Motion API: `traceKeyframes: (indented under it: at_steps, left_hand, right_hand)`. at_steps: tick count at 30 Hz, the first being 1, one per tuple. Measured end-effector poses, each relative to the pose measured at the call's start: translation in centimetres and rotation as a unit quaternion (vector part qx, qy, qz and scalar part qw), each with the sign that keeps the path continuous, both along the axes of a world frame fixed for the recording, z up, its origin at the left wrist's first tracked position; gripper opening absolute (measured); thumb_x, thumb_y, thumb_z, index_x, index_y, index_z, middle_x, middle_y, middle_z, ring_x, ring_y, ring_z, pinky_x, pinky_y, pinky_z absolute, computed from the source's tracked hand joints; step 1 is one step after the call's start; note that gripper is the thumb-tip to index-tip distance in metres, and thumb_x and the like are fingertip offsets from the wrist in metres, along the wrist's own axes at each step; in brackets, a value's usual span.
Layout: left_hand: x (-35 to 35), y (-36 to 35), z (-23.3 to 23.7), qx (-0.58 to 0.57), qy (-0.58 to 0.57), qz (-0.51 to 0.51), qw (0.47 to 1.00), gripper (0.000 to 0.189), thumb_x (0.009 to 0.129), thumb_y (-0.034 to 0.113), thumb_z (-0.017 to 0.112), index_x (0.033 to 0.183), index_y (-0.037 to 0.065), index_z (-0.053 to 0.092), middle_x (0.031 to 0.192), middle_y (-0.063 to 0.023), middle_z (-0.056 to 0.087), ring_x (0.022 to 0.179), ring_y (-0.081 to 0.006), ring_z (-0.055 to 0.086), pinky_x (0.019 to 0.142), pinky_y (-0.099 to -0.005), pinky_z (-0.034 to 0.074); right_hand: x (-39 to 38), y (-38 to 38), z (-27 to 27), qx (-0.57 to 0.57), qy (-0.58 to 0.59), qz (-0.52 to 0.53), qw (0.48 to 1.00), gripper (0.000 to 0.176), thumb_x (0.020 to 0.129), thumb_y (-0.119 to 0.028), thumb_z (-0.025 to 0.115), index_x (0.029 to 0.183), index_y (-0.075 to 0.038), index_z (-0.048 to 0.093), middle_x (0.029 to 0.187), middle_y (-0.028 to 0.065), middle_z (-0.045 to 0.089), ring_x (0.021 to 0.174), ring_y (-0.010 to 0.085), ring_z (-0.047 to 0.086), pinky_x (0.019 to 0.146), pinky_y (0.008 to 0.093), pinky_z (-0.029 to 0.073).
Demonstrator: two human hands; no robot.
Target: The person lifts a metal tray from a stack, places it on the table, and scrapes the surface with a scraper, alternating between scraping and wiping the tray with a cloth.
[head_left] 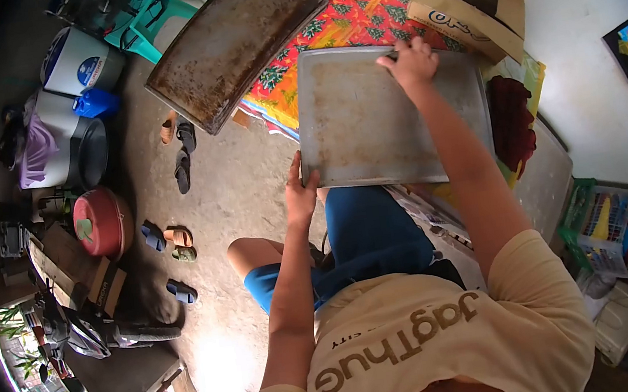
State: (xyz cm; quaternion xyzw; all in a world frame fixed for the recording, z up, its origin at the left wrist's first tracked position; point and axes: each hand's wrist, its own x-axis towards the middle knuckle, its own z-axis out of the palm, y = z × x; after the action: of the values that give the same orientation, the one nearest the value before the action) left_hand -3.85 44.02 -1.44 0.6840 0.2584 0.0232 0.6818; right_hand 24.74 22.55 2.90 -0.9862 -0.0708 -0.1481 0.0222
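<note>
A grey metal baking tray [368, 126] with brownish stains lies partly over my lap and the table's edge. My left hand [300, 194] grips its near left corner, thumb over the rim and fingers along the side. Over the far part of the tray, my right hand [414, 66] is curled with its fingers bent downward. Something small and dark shows under those fingers, too hidden to name. A second baking tray [233, 45], heavily browned and rusty, rests further left, partly on the tablecloth.
A red patterned tablecloth [365, 5] covers the table. An open cardboard box [463, 9] stands at the back right, near a dark red cloth [512, 124]. Several slippers [182, 171] lie on the concrete floor. A red tub [102, 222] and a green chair [162, 15] are left.
</note>
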Motion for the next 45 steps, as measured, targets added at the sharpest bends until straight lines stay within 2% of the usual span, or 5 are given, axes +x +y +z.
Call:
traceKeyframes:
  at_steps: [5,9,13,16,45]
  left_hand:
    - [-0.3,0.0,-2.2,-0.025,-0.048,0.005,0.999,0.064,0.094,0.003,0.061,0.152,0.004,0.035,0.14,-0.0169,0.055,0.124,-0.0211,0.055,0.103,-0.0327,0.046]
    - [-0.1,0.4,-2.8,-0.009,-0.057,0.002,0.998,0.064,0.094,0.002,0.061,0.152,0.003,0.035,0.142,-0.0166,0.053,0.126,-0.0212,0.054,0.105,-0.0334,0.044]
    - [0.0,0.0,-2.3,-0.03,-0.074,0.008,0.997,0.066,0.095,0.005,0.062,0.153,0.001,0.032,0.133,-0.0141,0.058,0.119,-0.0186,0.057,0.101,-0.0306,0.045]
    - [0.0,0.4,-3.8,-0.01,-0.109,-0.003,0.994,0.066,0.095,0.005,0.062,0.153,0.0,0.032,0.134,-0.0133,0.057,0.12,-0.0179,0.055,0.102,-0.0304,0.044]
    - [0.2,0.4,-4.0,0.063,-0.101,-0.003,0.993,0.064,0.094,0.006,0.063,0.151,-0.002,0.036,0.137,-0.0159,0.056,0.119,-0.0189,0.056,0.1,-0.0307,0.046]
  right_hand:
    - [-0.1,2.3,-0.8,-0.037,-0.022,0.11,0.993,0.06,0.074,-0.067,0.069,0.113,-0.022,0.07,0.118,0.006,0.057,0.115,0.0255,0.052,0.093,0.045,0.04]
    - [0.8,3.0,0.4,0.021,0.06,-0.004,0.998,0.059,0.076,-0.068,0.067,0.113,-0.023,0.07,0.118,0.0049,0.056,0.116,0.0253,0.051,0.094,0.0439,0.039]
    - [-4.5,8.1,-0.6,-0.003,0.039,0.187,0.982,0.056,0.075,-0.067,0.068,0.11,-0.023,0.072,0.117,0.0039,0.055,0.117,0.0238,0.049,0.095,0.0418,0.038]
    - [-4.3,9.4,-0.6,0.013,0.05,0.174,0.983,0.056,0.075,-0.065,0.069,0.111,-0.023,0.071,0.115,0.004,0.055,0.115,0.0228,0.049,0.094,0.0418,0.037]
    - [-13.5,7.1,0.0,0.067,-0.002,0.368,0.927,0.042,0.068,-0.051,0.079,0.094,-0.02,0.07,0.098,0.002,0.054,0.1,0.0224,0.052,0.083,0.04,0.038]
